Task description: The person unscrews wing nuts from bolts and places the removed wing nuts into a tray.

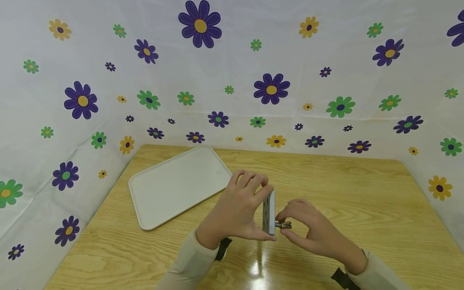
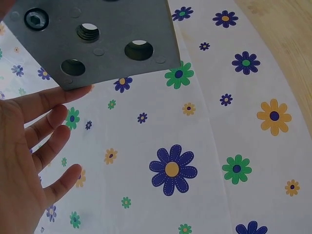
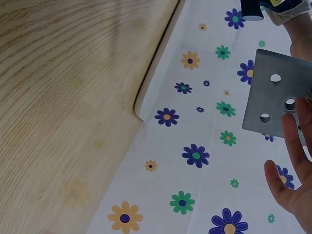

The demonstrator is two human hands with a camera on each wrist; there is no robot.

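My left hand [image 1: 243, 209] grips a grey metal plate [image 1: 269, 213] by its edges, fingers over the top and thumb below. The plate stands upright above the table and has several round holes. From its right face sticks a bolt [image 1: 277, 224] carrying a brass-coloured wing nut [image 1: 286, 225], which my right hand [image 1: 311, 229] pinches between thumb and forefinger. In the left wrist view, a socket-head bolt end [image 2: 36, 19] fills one hole of the plate [image 2: 112, 58]. The right wrist view shows the plate's other face [image 3: 268, 97]; fingers there partly hide the bolt.
A white rectangular tray [image 1: 177, 185] lies at the back left of the wooden table [image 1: 344, 189], close behind my left hand. A white cloth [image 1: 232, 72] with printed flowers hangs around the table's back and sides.
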